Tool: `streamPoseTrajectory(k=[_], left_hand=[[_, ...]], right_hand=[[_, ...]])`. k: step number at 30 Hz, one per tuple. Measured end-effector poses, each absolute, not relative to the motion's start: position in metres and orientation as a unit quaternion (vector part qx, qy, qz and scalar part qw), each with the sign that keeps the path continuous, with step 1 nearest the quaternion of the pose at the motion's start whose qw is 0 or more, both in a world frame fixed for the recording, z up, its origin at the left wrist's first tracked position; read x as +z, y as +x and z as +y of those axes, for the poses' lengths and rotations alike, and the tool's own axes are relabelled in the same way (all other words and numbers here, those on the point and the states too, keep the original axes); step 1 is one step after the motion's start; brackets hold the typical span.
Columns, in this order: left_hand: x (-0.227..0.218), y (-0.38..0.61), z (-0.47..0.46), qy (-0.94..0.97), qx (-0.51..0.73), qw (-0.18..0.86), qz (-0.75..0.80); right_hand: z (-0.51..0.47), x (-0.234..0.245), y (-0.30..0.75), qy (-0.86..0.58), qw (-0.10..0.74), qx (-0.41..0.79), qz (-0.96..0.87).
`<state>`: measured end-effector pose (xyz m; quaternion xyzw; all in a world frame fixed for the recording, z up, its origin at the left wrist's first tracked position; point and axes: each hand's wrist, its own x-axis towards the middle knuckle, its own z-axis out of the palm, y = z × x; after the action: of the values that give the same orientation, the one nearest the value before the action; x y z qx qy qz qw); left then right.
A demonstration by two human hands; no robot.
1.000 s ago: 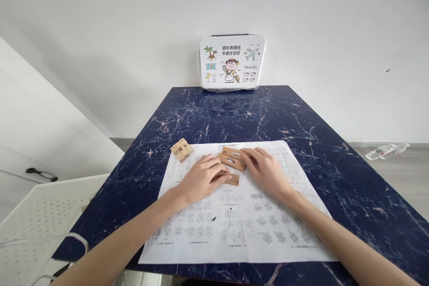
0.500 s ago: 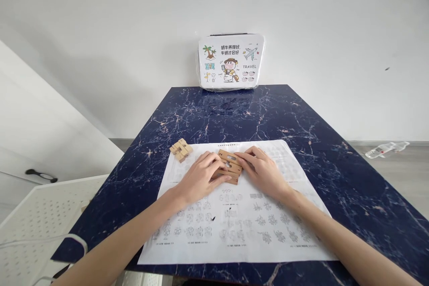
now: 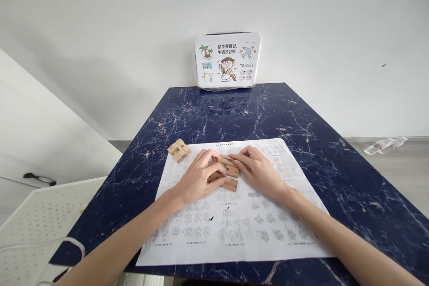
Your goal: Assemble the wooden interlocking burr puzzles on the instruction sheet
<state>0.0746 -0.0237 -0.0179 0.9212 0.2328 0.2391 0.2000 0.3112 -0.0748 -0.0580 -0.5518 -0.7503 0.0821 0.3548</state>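
Several flat wooden puzzle pieces (image 3: 231, 171) with cut-out slots lie side by side on a printed paper sheet (image 3: 248, 237). My left hand (image 3: 202, 173) curls over their left ends, its fingertips on the pieces. From the right, my right hand (image 3: 256, 167) pinches the right end of the farthest piece with thumb and fingers. That piece looks tipped, its slot seen at a slant. The nearest piece lies slightly apart from the others. An interlocked wooden block puzzle (image 3: 178, 150) rests at the sheet's far left corner.
The sheet lies on a dark blue marbled table (image 3: 214, 118). A white case with cartoon prints (image 3: 228, 60) stands at the table's far end against the wall. On the left are a perforated white surface (image 3: 36, 214) and a white cable (image 3: 72, 242).
The farthest piece has turned, and its number 2 no longer shows. Gaps between the pieces have widened, the nearest one now lying closer to me. Both hands stay about where they were.
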Motion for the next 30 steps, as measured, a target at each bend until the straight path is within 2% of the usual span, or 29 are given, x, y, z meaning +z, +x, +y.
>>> streamPoseTrajectory(k=[5,8,15,21,30], left_hand=[[-0.020,0.075,-0.023,0.920,0.253,0.174,0.246],[-0.017,0.077,-0.025,0.924,0.220,0.176,0.259],[-0.008,0.098,-0.037,0.942,0.150,0.181,0.239],[-0.011,0.091,-0.053,0.939,0.137,0.158,0.272],[-0.011,0.001,-0.048,0.929,0.101,0.102,0.341]], right_hand=[[-0.074,-0.056,0.311,-0.546,0.344,0.098,-0.758],[-0.073,-0.054,0.311,-0.521,0.352,0.127,-0.767],[-0.069,-0.049,0.311,-0.550,0.439,0.214,-0.677],[-0.070,-0.047,0.309,-0.552,0.422,0.225,-0.683],[-0.070,-0.051,0.310,-0.560,0.396,0.206,-0.698]])
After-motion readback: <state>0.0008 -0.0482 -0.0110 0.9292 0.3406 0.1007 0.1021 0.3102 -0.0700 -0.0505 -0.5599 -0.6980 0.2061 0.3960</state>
